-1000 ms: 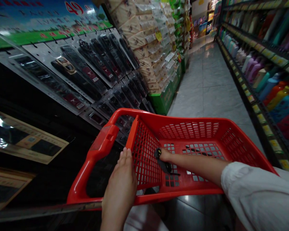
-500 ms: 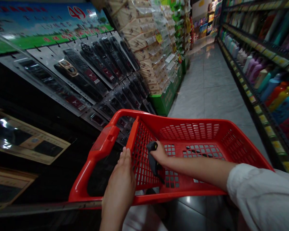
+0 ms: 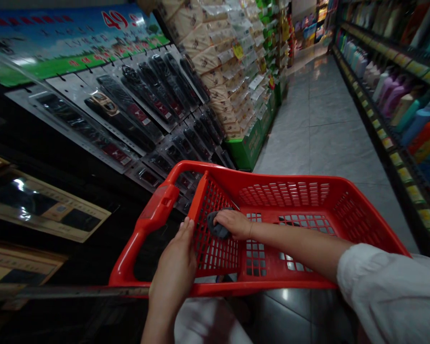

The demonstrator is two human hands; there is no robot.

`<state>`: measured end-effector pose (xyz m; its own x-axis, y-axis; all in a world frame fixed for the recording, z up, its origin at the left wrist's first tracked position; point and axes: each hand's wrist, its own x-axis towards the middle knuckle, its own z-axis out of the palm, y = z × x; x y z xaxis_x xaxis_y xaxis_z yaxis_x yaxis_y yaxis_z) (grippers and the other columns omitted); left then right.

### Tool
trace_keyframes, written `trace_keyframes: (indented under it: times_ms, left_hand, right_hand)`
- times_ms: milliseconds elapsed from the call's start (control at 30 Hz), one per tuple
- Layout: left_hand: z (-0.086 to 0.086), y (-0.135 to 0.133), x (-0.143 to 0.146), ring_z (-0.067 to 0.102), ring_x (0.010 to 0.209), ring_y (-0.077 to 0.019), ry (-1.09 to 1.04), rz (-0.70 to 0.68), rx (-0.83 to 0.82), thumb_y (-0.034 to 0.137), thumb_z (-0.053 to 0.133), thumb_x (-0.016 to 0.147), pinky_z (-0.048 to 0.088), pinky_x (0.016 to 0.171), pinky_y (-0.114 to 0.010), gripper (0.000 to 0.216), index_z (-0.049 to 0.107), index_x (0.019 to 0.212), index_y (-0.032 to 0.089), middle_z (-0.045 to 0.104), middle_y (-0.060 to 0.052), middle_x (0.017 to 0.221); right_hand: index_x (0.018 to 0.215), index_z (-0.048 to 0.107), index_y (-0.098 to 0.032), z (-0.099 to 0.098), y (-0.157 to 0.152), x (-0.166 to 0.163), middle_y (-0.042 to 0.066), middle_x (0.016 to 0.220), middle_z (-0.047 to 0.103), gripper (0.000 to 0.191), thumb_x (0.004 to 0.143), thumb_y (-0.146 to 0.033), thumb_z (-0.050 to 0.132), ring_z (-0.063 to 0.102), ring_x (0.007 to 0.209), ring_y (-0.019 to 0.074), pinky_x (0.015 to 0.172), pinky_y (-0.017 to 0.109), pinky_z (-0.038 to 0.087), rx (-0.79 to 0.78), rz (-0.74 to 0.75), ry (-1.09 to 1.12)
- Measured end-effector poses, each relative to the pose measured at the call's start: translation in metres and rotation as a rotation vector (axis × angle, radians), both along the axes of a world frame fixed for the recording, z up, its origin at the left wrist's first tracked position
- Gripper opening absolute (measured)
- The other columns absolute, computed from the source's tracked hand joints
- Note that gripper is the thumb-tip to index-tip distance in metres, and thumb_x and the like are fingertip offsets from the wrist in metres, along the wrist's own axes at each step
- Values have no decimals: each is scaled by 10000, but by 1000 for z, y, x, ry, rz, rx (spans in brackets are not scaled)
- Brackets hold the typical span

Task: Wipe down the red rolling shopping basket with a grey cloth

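A red plastic shopping basket cart with a perforated body fills the middle of the head view. Inside it, my right hand is closed on a dark grey cloth, pressed against the slanted red lattice panel at the handle end. My left hand lies with straight, close fingers on that panel's near edge, its wrist over the cart's near rim. Its thumb is hidden. The cart's looped red handle stands to the left of it.
Packaged black belts hang on a rack at left, above boxed goods. Stacked beige packages stand on a green base. A grey tiled aisle runs ahead, beside shelves of bottles on the right.
The cloth hung long and loose from my right hand before; now it is bunched under the fingers against the panel. The right hand has moved slightly left. My left hand stays on the panel.
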<state>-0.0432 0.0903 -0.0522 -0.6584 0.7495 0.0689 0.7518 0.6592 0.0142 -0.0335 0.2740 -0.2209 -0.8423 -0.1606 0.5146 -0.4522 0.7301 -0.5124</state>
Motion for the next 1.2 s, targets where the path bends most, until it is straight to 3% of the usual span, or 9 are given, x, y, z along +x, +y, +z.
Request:
trace_keyframes:
  times_ms: [233,400,533,767,900,1033,1200]
  left_hand:
    - [4,10,-13,435,1368,-217,35,-18,-75,100,320,848,373,1145,-374,571,467,1394,28,464,-170,1465]
    - [2,15,-21,430,1370,-224,59,-37,-86,76,324,847,377,1142,-375,569,462,1398,31,447,-180,1472]
    - [1,24,-47,433,1372,-212,48,-100,-46,63,361,828,368,1149,-375,588,465,1406,68,455,-163,1473]
    - [3,38,-93,434,1379,-177,36,-187,-69,38,371,808,350,1155,-343,639,458,1429,159,426,-99,1511]
    - [0,36,-98,476,1351,-200,64,-94,-34,103,396,856,395,1118,-367,609,435,1448,243,413,-57,1523]
    - [3,30,-106,486,1342,-208,-26,-36,52,253,361,936,384,1125,-371,495,492,1409,193,489,-52,1466]
    - [8,15,-131,480,1345,-199,-266,-42,147,379,382,935,367,1130,-354,491,547,1360,199,504,-22,1447]
  right_hand:
    - [1060,533,-215,20,1,-12,72,1095,604,470,634,-55,650,560,1020,239,854,347,458,-20,-140,-92]
    - [1057,527,-224,20,7,-18,53,1099,607,455,650,-48,629,559,1027,227,844,326,441,-39,-144,-110]
    - [1036,540,-236,19,14,-32,35,1064,605,463,635,-19,615,559,1016,211,847,310,428,-118,-218,-105]
    - [1044,521,-229,21,5,-52,63,1063,587,477,639,22,548,550,1005,228,863,349,435,-269,-530,-156]
    - [1099,504,-228,15,-33,-56,81,1116,574,509,653,17,512,546,1053,237,900,376,451,-538,-737,-130]
    - [1150,539,-228,12,-60,-55,71,1157,585,586,627,29,479,536,1130,236,988,385,441,-686,-620,-22]
    - [1279,511,-214,30,-53,-62,93,1217,557,641,685,18,449,531,1163,225,1043,375,418,-815,-619,133]
